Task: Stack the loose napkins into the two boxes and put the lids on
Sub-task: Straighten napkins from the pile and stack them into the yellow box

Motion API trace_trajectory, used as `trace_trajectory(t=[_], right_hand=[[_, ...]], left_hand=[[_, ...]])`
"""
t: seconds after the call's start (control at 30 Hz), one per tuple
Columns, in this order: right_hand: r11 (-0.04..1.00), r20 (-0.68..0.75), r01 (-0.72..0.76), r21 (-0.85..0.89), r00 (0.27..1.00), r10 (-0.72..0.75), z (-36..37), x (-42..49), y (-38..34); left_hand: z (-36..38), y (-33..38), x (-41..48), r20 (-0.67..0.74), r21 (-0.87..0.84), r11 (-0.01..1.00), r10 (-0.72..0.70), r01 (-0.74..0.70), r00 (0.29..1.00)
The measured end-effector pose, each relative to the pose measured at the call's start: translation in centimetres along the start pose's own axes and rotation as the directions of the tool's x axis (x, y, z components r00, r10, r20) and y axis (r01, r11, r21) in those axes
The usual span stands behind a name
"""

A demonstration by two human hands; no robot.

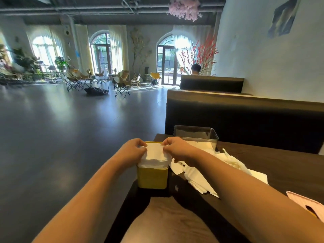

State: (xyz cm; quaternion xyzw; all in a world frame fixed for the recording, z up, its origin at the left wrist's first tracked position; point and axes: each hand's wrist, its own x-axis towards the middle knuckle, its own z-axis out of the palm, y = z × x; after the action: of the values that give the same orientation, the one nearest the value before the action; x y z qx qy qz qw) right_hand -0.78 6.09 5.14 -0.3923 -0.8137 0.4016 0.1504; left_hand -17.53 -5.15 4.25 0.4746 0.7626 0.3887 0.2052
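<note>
Grip: your left hand [133,151] and right hand [177,149] pinch napkin stack [155,157] in yellow box [152,178].
Done: yellow box looks full.
Left: loose napkins [198,178], clear box [196,135], lidding both.

Both hands [133,151] [177,149] pinch napkins [154,156] atop the yellow box [152,178].
</note>
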Motion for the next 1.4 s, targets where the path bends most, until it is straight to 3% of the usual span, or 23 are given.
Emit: trace_trajectory(t=[0.4, 0.47, 0.53, 0.6, 0.7, 0.77, 0.87, 1.0, 1.17, 1.4], right_hand=[[0.972, 0.048, 0.089, -0.217, 0.996, -0.080, 0.5, 1.0, 0.7], [0.959, 0.007, 0.108, -0.261, 0.994, -0.110, 1.0, 1.1, 1.0], [0.944, -0.133, 0.146, -0.295, 0.972, -0.192, 1.3, 0.5, 1.3], [0.902, -0.226, 0.230, -0.365, 0.918, -0.325, 1.4, -0.4, 1.9], [0.808, -0.070, 0.363, -0.465, 0.894, -0.442, 1.3, -2.1, 3.0], [0.779, 0.017, 0.376, -0.502, 0.905, -0.425, 1.2, -2.7, 3.9], [0.779, 0.015, 0.381, -0.498, 0.902, -0.431, 1.0, -2.9, 4.8], [0.701, 0.086, 0.399, -0.592, 0.895, -0.437, 1.1, -2.7, 5.3], [0.680, 0.150, 0.398, -0.615, 0.906, -0.395, 0.5, -2.9, 5.0], [0.715, 0.073, 0.414, -0.564, 0.887, -0.456, 0.5, -3.5, 5.1]], left_hand=[[0.7, -0.3, 2.3, 0.052, 0.438, 0.888, 0.130, -0.140, 0.990], [0.9, -0.5, 2.2, 0.039, 0.530, 0.830, 0.177, -0.170, 0.983], [1.1, -0.6, 1.9, -0.002, 0.588, 0.781, 0.263, -0.211, 0.965], [1.1, -0.6, 1.5, -0.046, 0.549, 0.789, 0.356, -0.274, 0.933], [0.5, -0.9, 1.0, 0.030, 0.478, 0.808, 0.377, -0.344, 0.926], [-0.2, -1.2, 0.8, 0.158, 0.481, 0.799, 0.325, -0.360, 0.932], [-0.7, -1.9, 0.6, 0.255, 0.480, 0.790, 0.292, -0.383, 0.922], [-0.9, -2.0, 0.8, 0.276, 0.541, 0.737, 0.299, -0.405, 0.913], [-0.6, -1.3, 1.5, 0.295, 0.606, 0.663, 0.324, -0.439, 0.899], [-0.6, -1.3, 1.8, 0.243, 0.626, 0.654, 0.353, -0.424, 0.904]])
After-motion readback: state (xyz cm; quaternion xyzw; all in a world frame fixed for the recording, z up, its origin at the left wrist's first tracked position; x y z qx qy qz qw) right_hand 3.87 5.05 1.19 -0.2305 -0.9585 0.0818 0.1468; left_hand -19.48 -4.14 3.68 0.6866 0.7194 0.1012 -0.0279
